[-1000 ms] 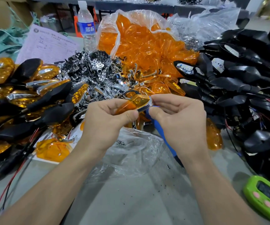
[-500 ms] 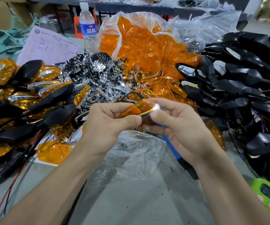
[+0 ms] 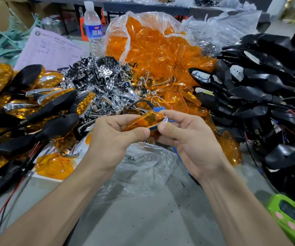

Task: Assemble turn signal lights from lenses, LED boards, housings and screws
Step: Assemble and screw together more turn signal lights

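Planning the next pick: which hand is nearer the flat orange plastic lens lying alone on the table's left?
Left. The left hand sits right of the flat orange plastic lens; the right hand is farther right, beyond the left. Both pinch a chrome-trimmed orange lens.

We record the left hand and right hand bare, with short plain thumbnails. Left forearm and right forearm are uncovered throughout; tendon ridges mark the right wrist.

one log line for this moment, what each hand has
left hand: pinches translucent orange plastic lens | right hand: pinches curved chrome trim strip at lens edge | black plastic housings: piled at right, untouched
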